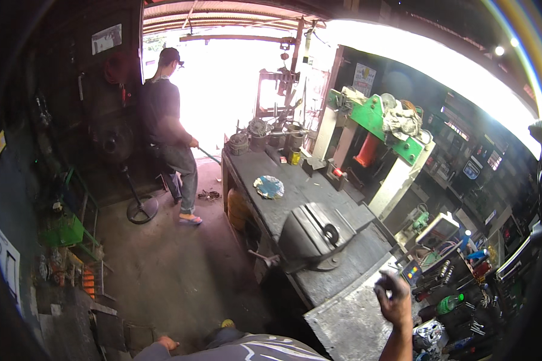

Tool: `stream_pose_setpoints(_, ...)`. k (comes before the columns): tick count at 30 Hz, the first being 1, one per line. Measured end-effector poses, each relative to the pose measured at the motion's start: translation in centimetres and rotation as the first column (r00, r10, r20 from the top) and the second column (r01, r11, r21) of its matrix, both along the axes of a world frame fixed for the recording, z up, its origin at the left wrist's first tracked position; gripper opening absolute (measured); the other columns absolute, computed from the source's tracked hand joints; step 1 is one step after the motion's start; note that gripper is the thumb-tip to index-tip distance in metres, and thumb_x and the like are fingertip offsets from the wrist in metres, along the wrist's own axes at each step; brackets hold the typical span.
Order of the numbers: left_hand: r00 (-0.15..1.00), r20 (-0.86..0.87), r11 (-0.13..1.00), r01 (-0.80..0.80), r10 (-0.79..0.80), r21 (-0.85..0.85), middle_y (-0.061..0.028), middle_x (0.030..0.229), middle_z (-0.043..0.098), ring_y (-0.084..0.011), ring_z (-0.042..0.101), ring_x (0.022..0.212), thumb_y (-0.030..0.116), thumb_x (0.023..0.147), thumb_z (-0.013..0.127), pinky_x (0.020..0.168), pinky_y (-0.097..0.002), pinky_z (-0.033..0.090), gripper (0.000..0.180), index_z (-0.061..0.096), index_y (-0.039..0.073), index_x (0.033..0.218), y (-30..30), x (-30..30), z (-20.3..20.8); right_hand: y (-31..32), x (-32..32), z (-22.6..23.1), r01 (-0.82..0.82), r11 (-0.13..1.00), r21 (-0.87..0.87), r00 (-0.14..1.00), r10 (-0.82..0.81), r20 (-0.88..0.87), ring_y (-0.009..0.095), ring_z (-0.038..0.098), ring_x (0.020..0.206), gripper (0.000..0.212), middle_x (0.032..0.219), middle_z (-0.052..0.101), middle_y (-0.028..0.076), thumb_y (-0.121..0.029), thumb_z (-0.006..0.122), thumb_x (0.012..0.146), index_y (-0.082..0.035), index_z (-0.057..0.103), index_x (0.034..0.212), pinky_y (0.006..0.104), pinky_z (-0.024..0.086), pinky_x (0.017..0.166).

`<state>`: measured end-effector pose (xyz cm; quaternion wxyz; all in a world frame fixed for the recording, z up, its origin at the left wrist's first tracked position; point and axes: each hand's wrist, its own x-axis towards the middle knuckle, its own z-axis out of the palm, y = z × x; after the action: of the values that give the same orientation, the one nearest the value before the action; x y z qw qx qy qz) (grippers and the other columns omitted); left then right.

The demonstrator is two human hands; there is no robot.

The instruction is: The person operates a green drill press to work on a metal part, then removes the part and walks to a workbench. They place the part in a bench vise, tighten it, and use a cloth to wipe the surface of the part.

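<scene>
The right hand [396, 302] is hovering half-curled, nothing visible in its grasp, by the pale metal sheet's [352, 322] right edge; ahead-left, across a gap, the vise [310, 236] is overhanging the counter's [310, 186] edge. Floor [168, 265] is stretching ahead of the left hand [169, 343], whose openness and hold I cannot tell.

We're in a mechanical workshop: dark workbench [307, 188], big vise [310, 236], green-beamed press [367, 117] with red cylinder [366, 149], plus hand tools [477, 328] scattered at right.
</scene>
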<state>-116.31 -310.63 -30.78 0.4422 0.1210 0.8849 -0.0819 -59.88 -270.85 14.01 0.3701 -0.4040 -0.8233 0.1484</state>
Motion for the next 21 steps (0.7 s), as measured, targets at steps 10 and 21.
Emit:
stream_pose_setpoints(10,0.981,-0.148,0.958,-0.083,0.127,0.276,-0.0286,0.147,0.065,-0.0396,0.063,0.138,0.052,0.089,0.087,0.115,-0.0476,0.051,0.091,0.055,-0.006,0.152,0.4,-13.0,-0.8,27.8,-28.5,10.5,-0.151,0.989,0.012,0.938,0.139,0.318,0.033,0.075,0.095,0.042,0.103,0.079,0.017,-0.016,0.08,0.093,-0.004,0.071,0.132,0.0455,0.059,0.086)
stream_pose_setpoints(21,0.987,-0.041,0.944,-0.138,0.157,0.299,-0.0284,0.148,0.064,-0.0399,0.063,0.139,0.051,0.09,0.086,0.116,-0.0476,0.051,0.09,0.055,-0.005,0.152,20.1,-24.8,4.0,76.9,-33.3,-0.4,0.19,0.863,-0.468,0.596,-0.48,-0.644,0.03,0.077,0.089,0.081,0.12,0.074,0.023,-0.016,0.078,0.096,0.002,0.038,0.164,0.0424,0.065,0.071)
